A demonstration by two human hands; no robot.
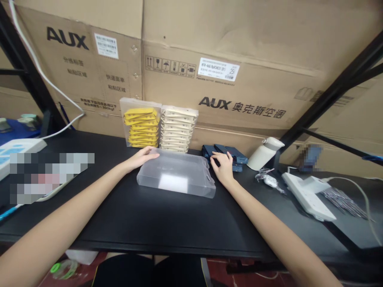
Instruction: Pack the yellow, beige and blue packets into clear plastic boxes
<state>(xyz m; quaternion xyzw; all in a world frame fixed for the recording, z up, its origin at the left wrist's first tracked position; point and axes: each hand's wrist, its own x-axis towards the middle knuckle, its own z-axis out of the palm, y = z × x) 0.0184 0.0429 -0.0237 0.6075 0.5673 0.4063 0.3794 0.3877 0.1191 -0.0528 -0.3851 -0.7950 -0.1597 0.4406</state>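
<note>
A clear plastic box (176,169) lies flat on the black table in front of me, with a white patch showing on its near side. My left hand (142,157) grips its far left corner, the thumb resting over the top edge. Just past the box's right end is my right hand (223,165), fingers bent and apart. It is over the near edge of some dark blue folded packets (236,154); whether it touches them I cannot tell. Behind the box stand a clear case of yellow packets (142,127) and another of cream packets (177,129).
Cardboard boxes (173,32) wall off the back. At right are a white bottle (265,153), a white earphone case (271,181), a power strip (311,197) and several thin metal pieces (344,203). Another power strip (30,147) and a blurred-out flat object (50,177) lie left.
</note>
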